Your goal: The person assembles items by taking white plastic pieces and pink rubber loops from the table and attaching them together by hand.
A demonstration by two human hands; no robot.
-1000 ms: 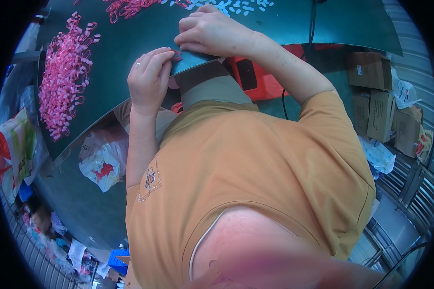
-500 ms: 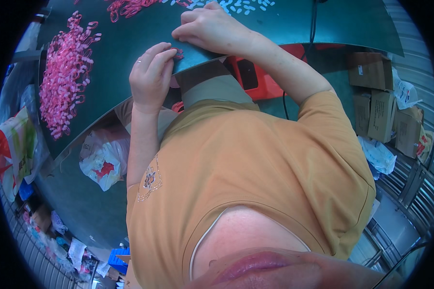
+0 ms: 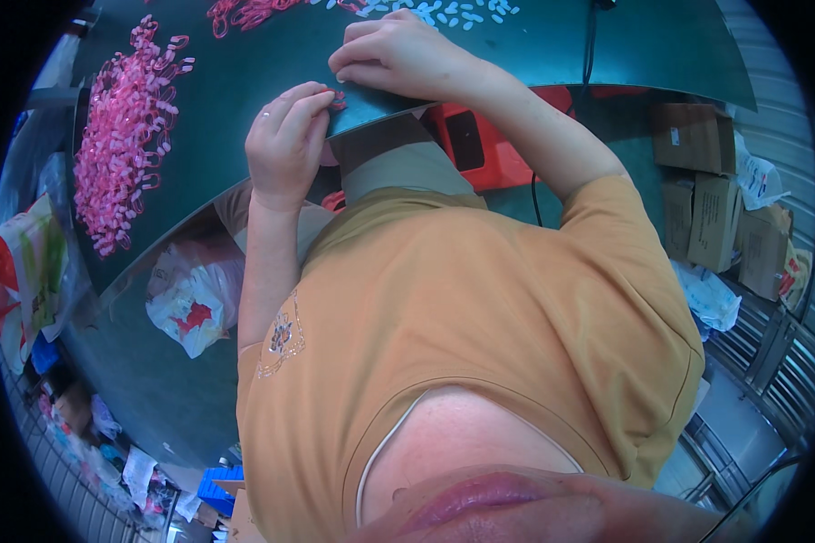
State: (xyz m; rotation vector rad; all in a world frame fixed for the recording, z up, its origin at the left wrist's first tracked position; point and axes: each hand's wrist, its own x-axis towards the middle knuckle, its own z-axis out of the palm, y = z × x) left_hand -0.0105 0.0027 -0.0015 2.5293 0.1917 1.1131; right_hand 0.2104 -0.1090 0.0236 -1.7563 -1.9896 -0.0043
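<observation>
My left hand (image 3: 285,140), a ring on one finger, hovers at the near edge of the dark green table (image 3: 244,72). Its fingertips pinch a small pink plastic piece (image 3: 338,99). My right hand (image 3: 398,54) rests on the table just beyond, fingers curled down and close to that piece; whether it holds anything is hidden. A long heap of pink pieces (image 3: 118,136) lies on the table's left side. More pink pieces (image 3: 244,11) and small white pieces (image 3: 462,14) lie at the far edge of the view.
Under the table stands a red plastic stool (image 3: 480,145). A white plastic bag (image 3: 190,299) and a coloured bag (image 3: 27,271) lie on the floor at left. Cardboard boxes (image 3: 715,199) are stacked at right. A black cable (image 3: 590,36) crosses the table.
My left hand has risen slightly and its fingers have closed toward my right hand at the table edge. The right hand has barely shifted.
</observation>
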